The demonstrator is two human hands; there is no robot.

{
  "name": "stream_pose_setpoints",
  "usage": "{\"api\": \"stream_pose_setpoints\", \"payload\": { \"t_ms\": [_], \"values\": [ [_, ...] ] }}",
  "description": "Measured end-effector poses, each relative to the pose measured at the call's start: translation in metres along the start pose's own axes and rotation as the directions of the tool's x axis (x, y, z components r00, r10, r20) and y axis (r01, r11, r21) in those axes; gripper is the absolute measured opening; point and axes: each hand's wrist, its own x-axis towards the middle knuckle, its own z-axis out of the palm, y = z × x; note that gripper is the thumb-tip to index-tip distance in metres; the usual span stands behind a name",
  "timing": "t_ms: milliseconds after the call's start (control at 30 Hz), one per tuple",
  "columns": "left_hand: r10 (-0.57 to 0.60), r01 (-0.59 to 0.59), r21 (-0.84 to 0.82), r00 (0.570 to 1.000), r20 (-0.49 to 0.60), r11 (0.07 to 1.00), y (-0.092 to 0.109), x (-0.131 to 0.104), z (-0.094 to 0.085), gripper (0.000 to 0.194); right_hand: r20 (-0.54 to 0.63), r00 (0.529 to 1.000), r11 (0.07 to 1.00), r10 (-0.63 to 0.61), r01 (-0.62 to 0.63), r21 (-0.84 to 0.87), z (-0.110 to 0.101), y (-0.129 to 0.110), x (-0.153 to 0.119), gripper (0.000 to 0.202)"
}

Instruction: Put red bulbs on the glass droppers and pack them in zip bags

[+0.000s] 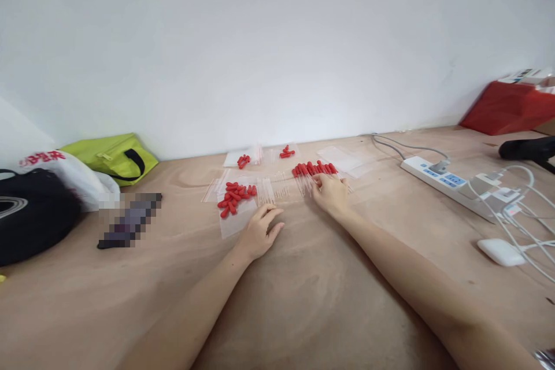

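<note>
While the right hand (pixel 330 192) touches the one row of red-tipped sticks (pixel 310 168) just beyond it, its grip impossible to tell, the left hand (pixel 259 233), thumb and fingers parted, lies near the largest of three loose red piles (pixel 234 195)

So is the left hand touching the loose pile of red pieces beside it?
Apart. The head view shows a strip of pale plastic bag between the left hand and the red pieces.
</note>
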Motion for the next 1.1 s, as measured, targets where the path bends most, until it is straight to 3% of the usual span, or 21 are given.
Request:
{"api": "stream_pose_setpoints", "payload": {
  "t_ms": [133, 300, 500, 667, 767, 833, 900, 1000, 1100],
  "values": [
    [0.022, -0.022, -0.013, 1.0, 0.0, 1.0, -0.001, 0.0, 0.0, 0.018, 0.02, 0.988, 0.987, 0.153, -0.152, -0.048, 0.013, -0.004, 0.02, 0.023],
    [0.033, -0.033, -0.025, 0.999, 0.026, 0.999, 0.0, 0.0, -0.001, 0.014, 0.031, 0.976, 0.975, 0.216, -0.214, -0.059, 0.021, -0.004, 0.029, 0.019],
    [0.033, -0.033, -0.009, 0.999, 0.026, 0.999, -0.001, 0.001, 0.001, 0.014, -0.009, 0.993, 0.992, 0.121, -0.122, -0.039, 0.021, -0.012, 0.023, 0.022],
    [0.03, -0.031, 0.009, 0.999, 0.046, 0.999, 0.002, 0.002, 0.003, 0.014, 0.101, 0.993, 0.997, 0.057, -0.052, -0.052, 0.029, -0.043, 0.022, 0.023],
    [-0.053, 0.071, 0.162, 0.992, -0.116, 0.984, -0.004, 0.004, -0.005, 0.013, 0.172, 0.975, 0.989, 0.142, -0.134, -0.057, 0.036, -0.059, 0.029, 0.025],
    [-0.162, 0.272, 0.309, 0.927, -0.339, 0.911, -0.015, 0.005, -0.017, 0.017, 0.237, 0.949, 0.978, 0.209, -0.2, -0.06, 0.04, -0.065, 0.035, 0.025],
    [-0.263, 0.467, 0.377, 0.838, -0.479, 0.8, -0.029, 0.005, -0.029, 0.022, 0.286, 0.926, 0.97, 0.245, -0.233, -0.074, 0.043, -0.069, 0.039, 0.025],
    [-0.4, 0.619, 0.391, 0.762, -0.51, 0.681, -0.048, 0.004, -0.04, 0.03, 0.313, 0.916, 0.968, 0.251, -0.23, -0.102, 0.046, -0.071, 0.041, 0.025],
    [-0.466, 0.658, 0.373, 0.739, -0.486, 0.654, -0.057, 0.003, -0.041, 0.037, 0.336, 0.908, 0.968, 0.248, -0.22, -0.12, 0.046, -0.073, 0.039, 0.024]
  ]
}}
